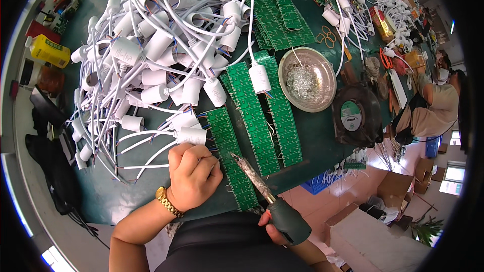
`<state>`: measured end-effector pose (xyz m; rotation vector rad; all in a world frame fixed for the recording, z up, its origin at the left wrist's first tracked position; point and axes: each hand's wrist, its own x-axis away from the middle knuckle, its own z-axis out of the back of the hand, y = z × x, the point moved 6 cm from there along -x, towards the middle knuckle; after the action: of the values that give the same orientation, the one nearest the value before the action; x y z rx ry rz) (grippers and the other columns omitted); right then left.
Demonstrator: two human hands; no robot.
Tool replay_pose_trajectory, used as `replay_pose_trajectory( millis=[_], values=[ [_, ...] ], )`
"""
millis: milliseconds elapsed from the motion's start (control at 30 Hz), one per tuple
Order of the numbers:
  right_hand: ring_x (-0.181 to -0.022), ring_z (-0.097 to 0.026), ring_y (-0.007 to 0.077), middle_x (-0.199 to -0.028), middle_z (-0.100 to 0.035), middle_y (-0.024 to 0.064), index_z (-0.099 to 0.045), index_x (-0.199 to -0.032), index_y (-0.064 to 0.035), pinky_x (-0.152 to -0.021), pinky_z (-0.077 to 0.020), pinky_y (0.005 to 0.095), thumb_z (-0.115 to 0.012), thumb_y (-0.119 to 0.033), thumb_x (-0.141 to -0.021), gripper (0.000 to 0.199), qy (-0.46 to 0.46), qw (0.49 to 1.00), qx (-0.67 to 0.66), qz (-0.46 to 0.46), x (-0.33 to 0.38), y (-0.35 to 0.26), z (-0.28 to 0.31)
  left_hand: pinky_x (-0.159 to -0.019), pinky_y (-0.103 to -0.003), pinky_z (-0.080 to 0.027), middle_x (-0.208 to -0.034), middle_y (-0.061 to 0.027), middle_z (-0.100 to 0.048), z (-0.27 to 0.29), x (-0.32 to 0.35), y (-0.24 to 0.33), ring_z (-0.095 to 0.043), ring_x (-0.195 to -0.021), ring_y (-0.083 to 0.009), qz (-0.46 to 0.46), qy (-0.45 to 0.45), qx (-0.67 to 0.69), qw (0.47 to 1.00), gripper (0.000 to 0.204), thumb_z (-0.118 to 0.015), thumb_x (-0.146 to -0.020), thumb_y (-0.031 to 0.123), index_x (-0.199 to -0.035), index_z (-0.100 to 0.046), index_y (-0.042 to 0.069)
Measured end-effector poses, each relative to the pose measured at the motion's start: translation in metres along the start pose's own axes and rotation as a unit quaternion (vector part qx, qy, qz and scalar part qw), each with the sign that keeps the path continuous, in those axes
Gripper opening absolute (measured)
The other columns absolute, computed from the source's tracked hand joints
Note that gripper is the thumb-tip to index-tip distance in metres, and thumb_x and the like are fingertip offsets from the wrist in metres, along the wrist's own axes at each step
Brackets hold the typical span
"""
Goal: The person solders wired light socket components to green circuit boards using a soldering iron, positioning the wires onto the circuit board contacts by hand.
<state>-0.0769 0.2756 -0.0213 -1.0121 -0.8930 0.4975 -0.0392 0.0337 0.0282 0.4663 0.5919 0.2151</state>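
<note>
Low in the frame's middle, your left hand (pixel 192 175) was curled in a fist, pinching the wires of a white cylindrical plastic lamp socket (pixel 191 135) against a long green circuit-board strip (pixel 231 157) on the dark green tabletop (pixel 126 196). Your right hand (pixel 276 227) was clamped around the dark green handle of a soldering iron (pixel 262 186), its crusted tip resting on that strip. Right of centre, a round metal bowl (pixel 307 78) held a tangle of silvery solder scraps.
</note>
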Motion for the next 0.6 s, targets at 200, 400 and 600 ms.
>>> replay_pose_trajectory(
  millis=[200,400,600],
  values=[
    [-0.076,-0.061,0.0188,-0.083,-0.057,0.0105,-0.049,-0.104,0.0023,-0.072,-0.0527,0.0326,-0.057,-0.012,-0.083,0.026,-0.013,0.997,-0.021,0.077,0.004,-0.004,0.001,-0.075,-0.036,-0.042,-0.093,-0.005,-0.055,0.002,-0.003,0.002,-0.05,-0.087,-0.0268,-0.009,0.006,-0.014,1.0,0.027,-0.071,-0.056,-0.002,-0.08,-0.064,0.005],
    [-0.067,-0.064,0.0156,-0.071,-0.066,-0.0008,-0.065,-0.079,-0.0128,-0.063,-0.0502,0.0287,-0.069,-0.015,-0.068,0.012,0.029,0.994,-0.081,-0.067,0.002,0.005,0.005,-0.079,-0.039,-0.04,-0.094,-0.0072,-0.053,0.0,0.001,-0.001,-0.049,-0.089,-0.029,-0.007,0.0,-0.007,1.0,0.029,-0.073,-0.056,-0.002,-0.081,-0.063,0.008],
    [-0.068,-0.064,0.0177,-0.072,-0.065,-0.0001,-0.064,-0.08,-0.0127,-0.063,-0.0496,0.0293,-0.069,-0.015,-0.068,0.013,0.009,0.996,-0.016,-0.086,0.007,0.004,0.007,-0.08,-0.04,-0.041,-0.094,-0.0076,-0.054,-0.001,-0.001,0.002,-0.048,-0.091,-0.0297,-0.01,-0.017,-0.032,0.999,0.027,-0.073,-0.058,-0.001,-0.082,-0.063,0.008]
  ],
)
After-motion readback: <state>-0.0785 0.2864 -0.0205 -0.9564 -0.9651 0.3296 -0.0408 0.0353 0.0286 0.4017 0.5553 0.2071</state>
